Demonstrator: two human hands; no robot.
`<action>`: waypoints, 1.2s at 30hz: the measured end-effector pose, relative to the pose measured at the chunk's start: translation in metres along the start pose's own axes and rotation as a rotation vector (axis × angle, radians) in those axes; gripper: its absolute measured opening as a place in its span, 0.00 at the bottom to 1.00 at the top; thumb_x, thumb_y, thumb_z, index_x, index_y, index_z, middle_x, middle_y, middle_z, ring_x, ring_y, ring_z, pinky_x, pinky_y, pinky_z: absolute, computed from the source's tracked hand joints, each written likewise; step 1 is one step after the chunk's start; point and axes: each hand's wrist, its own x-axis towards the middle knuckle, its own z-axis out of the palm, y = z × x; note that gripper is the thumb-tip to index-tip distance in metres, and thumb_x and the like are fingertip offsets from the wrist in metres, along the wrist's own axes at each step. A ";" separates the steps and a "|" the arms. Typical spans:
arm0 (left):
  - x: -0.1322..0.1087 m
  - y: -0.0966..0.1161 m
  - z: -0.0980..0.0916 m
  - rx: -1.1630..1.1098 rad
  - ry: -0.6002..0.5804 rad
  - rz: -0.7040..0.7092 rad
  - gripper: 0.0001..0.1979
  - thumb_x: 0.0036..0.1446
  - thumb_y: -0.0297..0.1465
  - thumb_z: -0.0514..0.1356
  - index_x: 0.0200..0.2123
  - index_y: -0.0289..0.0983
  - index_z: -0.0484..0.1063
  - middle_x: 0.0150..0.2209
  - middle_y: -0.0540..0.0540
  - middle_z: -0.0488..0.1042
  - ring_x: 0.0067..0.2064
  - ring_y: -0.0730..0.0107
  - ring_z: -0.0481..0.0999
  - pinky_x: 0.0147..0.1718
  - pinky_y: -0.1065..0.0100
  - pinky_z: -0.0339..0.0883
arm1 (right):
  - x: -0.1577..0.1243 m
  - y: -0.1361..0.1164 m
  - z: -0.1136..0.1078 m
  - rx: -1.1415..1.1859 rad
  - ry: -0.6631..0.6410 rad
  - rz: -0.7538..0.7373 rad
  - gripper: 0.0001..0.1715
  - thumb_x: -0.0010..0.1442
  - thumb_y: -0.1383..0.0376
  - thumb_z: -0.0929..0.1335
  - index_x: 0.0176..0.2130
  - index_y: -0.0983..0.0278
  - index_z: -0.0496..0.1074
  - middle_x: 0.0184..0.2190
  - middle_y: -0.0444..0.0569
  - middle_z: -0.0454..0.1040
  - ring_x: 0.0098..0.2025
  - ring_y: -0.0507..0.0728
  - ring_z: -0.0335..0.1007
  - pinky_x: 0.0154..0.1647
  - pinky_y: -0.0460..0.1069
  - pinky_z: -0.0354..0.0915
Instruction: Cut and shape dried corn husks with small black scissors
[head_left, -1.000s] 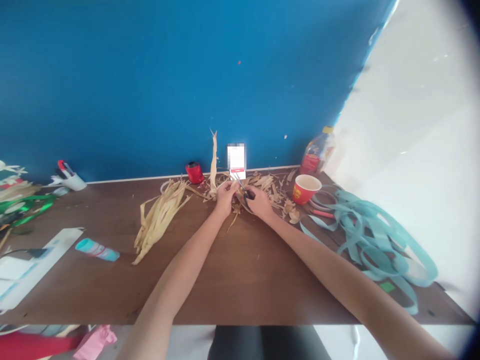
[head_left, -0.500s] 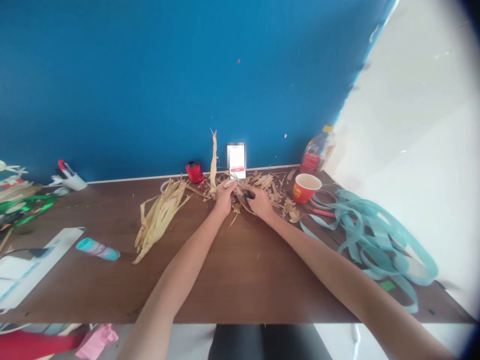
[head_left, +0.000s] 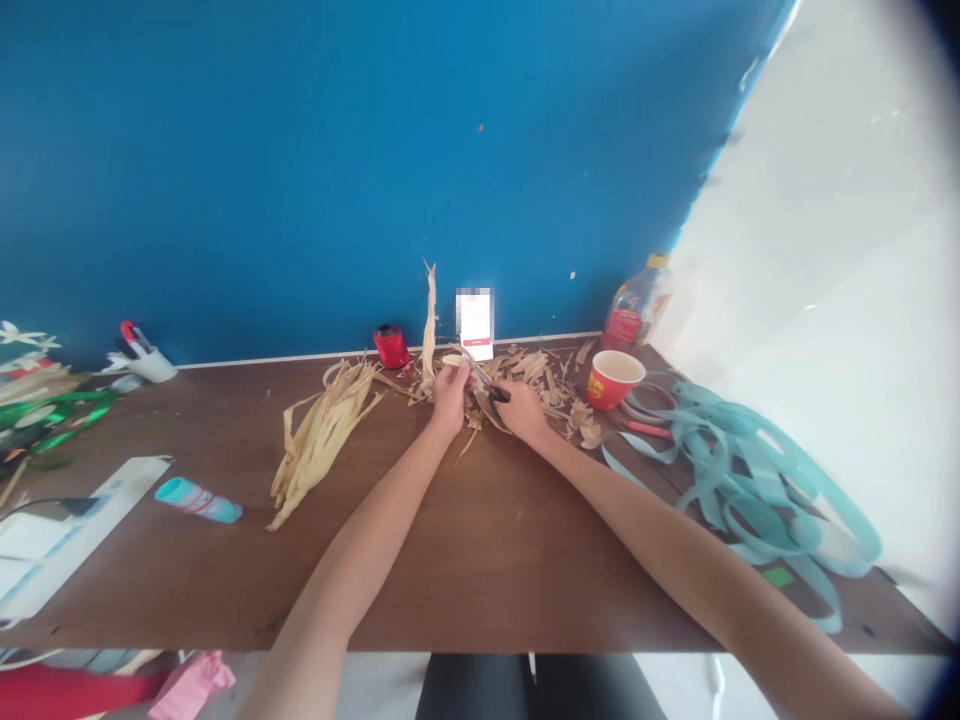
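Note:
My left hand point(head_left: 450, 391) is closed on a strip of dry corn husk point(head_left: 430, 325) that stands upright toward the blue wall. My right hand point(head_left: 520, 408) grips small black-handled scissors point(head_left: 487, 383), blades pointing up-left toward the husk at my left fingers. Both hands rest at the far middle of the brown table point(head_left: 465, 540), amid a litter of husk scraps point(head_left: 541, 372).
A bundle of husk strips point(head_left: 319, 440) lies left of my hands. A red paper cup point(head_left: 612, 378), a plastic bottle point(head_left: 636, 303) and teal ribbon coils point(head_left: 750, 470) are to the right. A teal tube point(head_left: 198, 500), white paper point(head_left: 67, 535) and a small red spool point(head_left: 391, 345) also lie on the table.
The scissor blades have shifted slightly up toward the husk at my left fingers; my hands stay almost in place. The view has tilted a little.

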 end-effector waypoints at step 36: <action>0.001 -0.001 0.000 0.019 -0.010 -0.002 0.18 0.42 0.38 0.72 0.32 0.34 0.71 0.27 0.52 0.72 0.23 0.83 0.65 0.24 0.75 0.58 | -0.003 -0.005 -0.003 0.037 0.035 0.000 0.12 0.52 0.61 0.68 0.36 0.59 0.78 0.29 0.44 0.79 0.33 0.57 0.72 0.36 0.48 0.65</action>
